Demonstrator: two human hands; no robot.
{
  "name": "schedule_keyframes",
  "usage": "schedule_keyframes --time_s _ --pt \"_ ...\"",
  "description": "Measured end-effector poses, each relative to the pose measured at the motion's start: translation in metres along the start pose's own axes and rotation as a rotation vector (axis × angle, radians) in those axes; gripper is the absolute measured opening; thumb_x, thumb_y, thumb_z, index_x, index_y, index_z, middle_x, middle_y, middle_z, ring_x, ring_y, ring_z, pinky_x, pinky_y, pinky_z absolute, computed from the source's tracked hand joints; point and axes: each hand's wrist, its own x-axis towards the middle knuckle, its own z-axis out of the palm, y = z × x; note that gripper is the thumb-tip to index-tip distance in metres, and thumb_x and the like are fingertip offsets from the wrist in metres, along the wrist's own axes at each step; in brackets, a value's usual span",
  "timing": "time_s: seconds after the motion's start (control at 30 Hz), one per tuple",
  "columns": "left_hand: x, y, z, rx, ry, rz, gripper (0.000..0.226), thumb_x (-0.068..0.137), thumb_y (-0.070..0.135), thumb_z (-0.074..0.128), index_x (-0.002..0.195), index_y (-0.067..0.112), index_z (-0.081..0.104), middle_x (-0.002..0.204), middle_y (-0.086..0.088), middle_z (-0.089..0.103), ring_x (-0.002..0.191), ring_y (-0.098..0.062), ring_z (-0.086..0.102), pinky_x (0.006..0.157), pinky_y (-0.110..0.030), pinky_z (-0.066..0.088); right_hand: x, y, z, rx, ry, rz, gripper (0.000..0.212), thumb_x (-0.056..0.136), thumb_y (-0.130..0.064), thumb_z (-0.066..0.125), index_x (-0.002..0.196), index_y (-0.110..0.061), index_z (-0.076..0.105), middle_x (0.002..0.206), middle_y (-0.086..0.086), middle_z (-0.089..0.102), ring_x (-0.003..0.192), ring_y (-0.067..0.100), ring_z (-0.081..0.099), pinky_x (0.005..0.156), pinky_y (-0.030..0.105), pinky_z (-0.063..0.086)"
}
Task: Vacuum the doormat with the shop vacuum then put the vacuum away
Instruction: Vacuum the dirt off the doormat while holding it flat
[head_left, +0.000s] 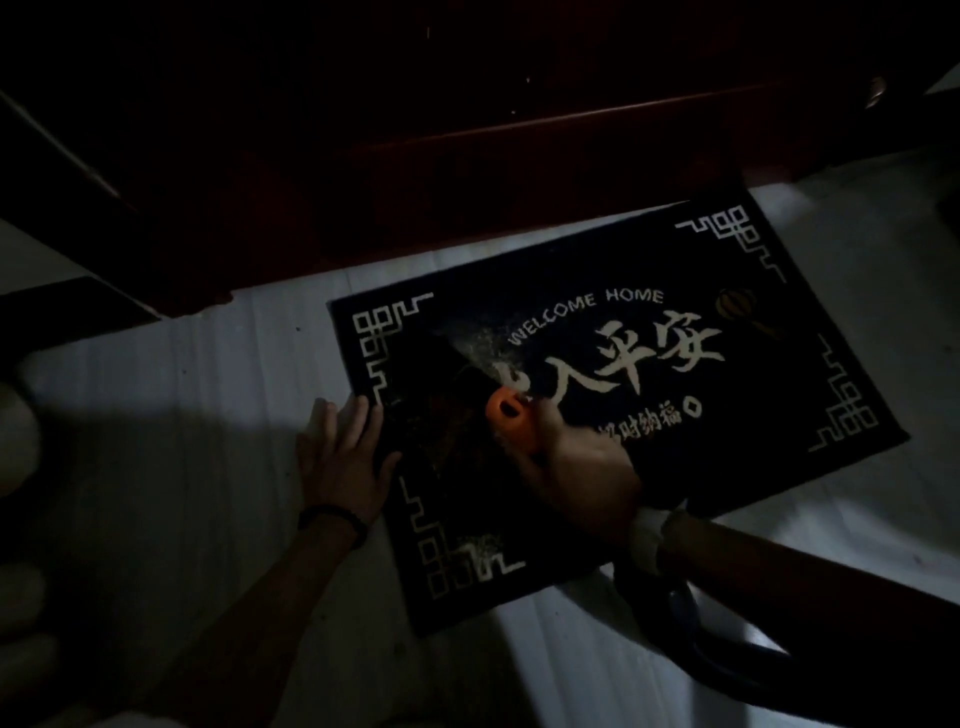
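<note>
Fingers (343, 421) on doormat (779, 374) edge, dark door (467, 130) behind

Left hand (345, 457) flat, fingers spread; right hand (582, 467) gripping.

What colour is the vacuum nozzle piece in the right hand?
Orange, seen in the head view: nozzle piece held by the right hand.

The floor (218, 395) is pale and smooth, partly lit and partly in deep shadow. A dark doormat (779, 374) lies flat on it, skewed at an angle — pale fret corners, "WELCOME HOME" and large characters across its face — just below a dark reddish door (467, 156).
</note>
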Motion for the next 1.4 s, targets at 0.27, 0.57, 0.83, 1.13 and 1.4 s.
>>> schedule_keyframes --time_s 0.27,0.57,0.83,1.13,1.4 --pt "-0.001 0.002 0.002 -0.028 -0.029 -0.020 0.068 0.092 0.049 0.042 0.148 0.020 0.017 0.157 0.003 0.007 0.142 -0.021 -0.013 0.114 -0.056 0.006 0.028 0.076 -0.044 0.206 -0.011 0.328 0.043 0.091 -0.045 0.047 0.121 -0.015 0.036 0.100 0.016 0.063 0.088 0.039 0.061 0.070 0.038 0.044" --pt "-0.002 0.003 -0.001 0.002 0.032 -0.006 0.077 0.079 0.059 0.025 0.145 0.018 0.030 0.154 0.000 0.020 0.144 -0.030 -0.001 0.111 -0.058 0.002 -0.017 0.021 -0.014 0.147 -0.124 -0.061 0.049 0.093 -0.049 0.041 0.131 -0.019 0.034 0.092 0.005 0.065 0.073 0.024 0.060 0.062 0.029 0.041" --pt "-0.004 0.014 -0.005 0.038 -0.026 -0.067 0.062 0.096 0.043 0.039 0.149 0.019 0.015 0.158 0.003 0.004 0.144 -0.027 -0.011 0.112 -0.053 -0.005 -0.005 0.059 -0.029 0.248 -0.110 0.199 0.045 0.091 -0.044 0.049 0.124 -0.018 0.035 0.095 0.007 0.061 0.078 0.026 0.058 0.064 0.030 0.037" --pt "-0.003 0.017 -0.008 0.042 -0.073 -0.094 0.061 0.097 0.042 0.035 0.149 0.023 0.009 0.158 0.006 -0.003 0.144 -0.025 -0.015 0.113 -0.050 -0.002 -0.002 0.078 -0.046 0.251 -0.102 0.129 0.047 0.090 -0.046 0.049 0.128 -0.021 0.035 0.093 0.003 0.061 0.073 0.021 0.058 0.065 0.033 0.047" --pt "-0.002 0.018 -0.010 0.067 -0.071 -0.105 0.061 0.096 0.041 0.037 0.149 0.024 0.011 0.158 0.006 -0.001 0.144 -0.025 -0.014 0.112 -0.053 -0.004 -0.047 0.052 -0.026 0.313 -0.405 0.034 0.050 0.091 -0.045 0.048 0.132 -0.022 0.030 0.094 -0.003 0.060 0.073 0.013 0.059 0.064 0.022 0.044"
